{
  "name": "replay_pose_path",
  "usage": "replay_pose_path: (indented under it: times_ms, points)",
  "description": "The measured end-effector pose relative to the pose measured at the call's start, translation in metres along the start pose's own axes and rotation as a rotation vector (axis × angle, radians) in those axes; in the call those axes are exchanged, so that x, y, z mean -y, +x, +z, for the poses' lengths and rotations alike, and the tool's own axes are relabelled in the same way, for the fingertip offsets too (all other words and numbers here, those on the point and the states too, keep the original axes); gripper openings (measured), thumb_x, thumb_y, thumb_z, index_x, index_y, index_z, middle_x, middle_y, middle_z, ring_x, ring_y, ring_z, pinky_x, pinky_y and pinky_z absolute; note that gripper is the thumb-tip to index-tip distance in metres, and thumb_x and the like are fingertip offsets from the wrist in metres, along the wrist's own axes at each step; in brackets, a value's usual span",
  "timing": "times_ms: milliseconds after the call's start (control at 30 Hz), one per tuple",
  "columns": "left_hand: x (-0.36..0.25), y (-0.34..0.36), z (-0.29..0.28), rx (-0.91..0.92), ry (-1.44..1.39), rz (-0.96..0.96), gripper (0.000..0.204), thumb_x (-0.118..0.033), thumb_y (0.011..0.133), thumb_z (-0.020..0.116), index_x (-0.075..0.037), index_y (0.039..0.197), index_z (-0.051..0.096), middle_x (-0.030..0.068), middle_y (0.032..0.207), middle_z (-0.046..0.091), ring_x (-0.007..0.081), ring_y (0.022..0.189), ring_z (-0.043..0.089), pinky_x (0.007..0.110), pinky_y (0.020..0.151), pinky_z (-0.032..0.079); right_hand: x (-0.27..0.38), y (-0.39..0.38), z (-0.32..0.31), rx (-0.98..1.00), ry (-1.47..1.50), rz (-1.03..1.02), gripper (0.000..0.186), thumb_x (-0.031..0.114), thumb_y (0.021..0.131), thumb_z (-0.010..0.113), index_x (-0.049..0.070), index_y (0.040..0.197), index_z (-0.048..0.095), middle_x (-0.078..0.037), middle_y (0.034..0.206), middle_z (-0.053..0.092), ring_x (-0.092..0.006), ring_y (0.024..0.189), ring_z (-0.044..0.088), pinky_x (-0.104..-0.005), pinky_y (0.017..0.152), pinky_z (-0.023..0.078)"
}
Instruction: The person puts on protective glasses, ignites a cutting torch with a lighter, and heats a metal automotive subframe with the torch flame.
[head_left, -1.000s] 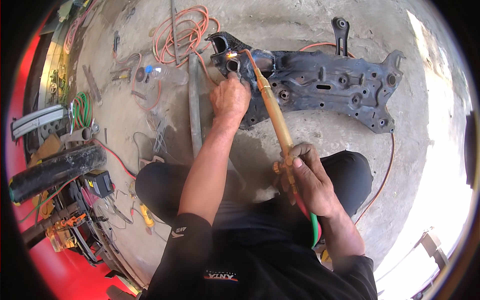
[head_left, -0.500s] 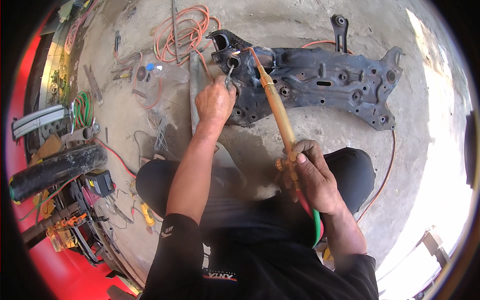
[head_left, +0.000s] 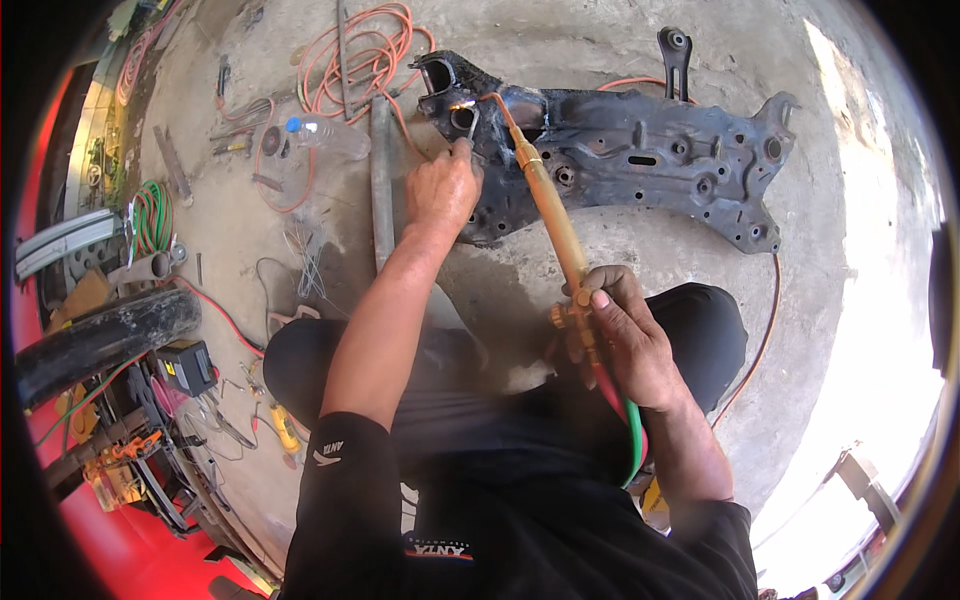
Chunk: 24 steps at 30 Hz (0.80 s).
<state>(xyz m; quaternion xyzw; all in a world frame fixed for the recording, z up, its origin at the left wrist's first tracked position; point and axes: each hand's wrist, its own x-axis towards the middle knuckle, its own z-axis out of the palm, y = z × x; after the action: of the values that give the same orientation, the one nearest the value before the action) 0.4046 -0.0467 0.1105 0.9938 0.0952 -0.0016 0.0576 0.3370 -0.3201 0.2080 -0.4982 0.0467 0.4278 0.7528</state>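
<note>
A brass gas torch [head_left: 552, 215] is gripped near its valve knobs by my right hand [head_left: 635, 345], with a red hose and a green hose [head_left: 637, 445] running from its rear end. Its bent copper tip [head_left: 495, 102] points left, and a small orange flame [head_left: 462, 104] burns at a round hole in a dark steel car subframe [head_left: 620, 150] lying on the floor. My left hand [head_left: 445, 192] is closed around a thin metal tool [head_left: 474, 128], whose end is beside that hole. The hand hides the tool's handle, so its exact kind cannot be made out.
A flat metal bar [head_left: 383, 190] lies left of the subframe. Further left are a clear plastic bottle [head_left: 335, 137], a coil of orange hose [head_left: 365, 50], loose wires [head_left: 312, 265] and a black cylinder [head_left: 110, 330]. An orange hose [head_left: 772, 320] crosses the floor at right.
My left hand has shifted slightly right, and the tool's end has moved from inside the hole's left part to its right edge. The flame looks larger and more orange. The torch stays nearly in place.
</note>
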Motion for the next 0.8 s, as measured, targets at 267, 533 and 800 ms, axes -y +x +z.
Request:
replay_pose_path:
  times_ms: [267,533,800]
  points:
    - [0.006,0.005,-0.002,0.004,0.017,-0.052,0.031,-0.028,0.088,0.066,-0.006,0.110,0.066,0.0183,0.085,0.073,0.0372,0.081,0.072,0.049,0.073,0.056,-0.001,-0.001,0.003,-0.005,0.022,-0.006,0.022,0.030,0.110,0.041,0.009,0.115,0.044,-0.010,0.100,0.056,-0.0130,0.066,0.058,-0.0247,0.045,0.048]
    - [0.006,0.001,-0.003,-0.018,0.087,-0.052,0.030,-0.028,0.088,0.066,-0.005,0.107,0.066,0.0188,0.083,0.073,0.0380,0.078,0.072,0.050,0.072,0.056,-0.002,-0.002,0.001,-0.032,0.024,0.027,0.022,0.030,0.110,0.041,0.008,0.115,0.044,-0.010,0.099,0.056,-0.0132,0.066,0.058,-0.0245,0.045,0.048]
    - [0.003,0.005,0.000,0.073,0.080,0.023,0.031,-0.028,0.088,0.067,-0.005,0.109,0.067,0.0200,0.084,0.072,0.0387,0.078,0.072,0.050,0.073,0.057,-0.001,-0.002,-0.003,-0.016,0.043,0.012,0.022,0.030,0.110,0.041,0.009,0.116,0.044,-0.009,0.099,0.056,-0.0130,0.067,0.059,-0.0242,0.046,0.048]
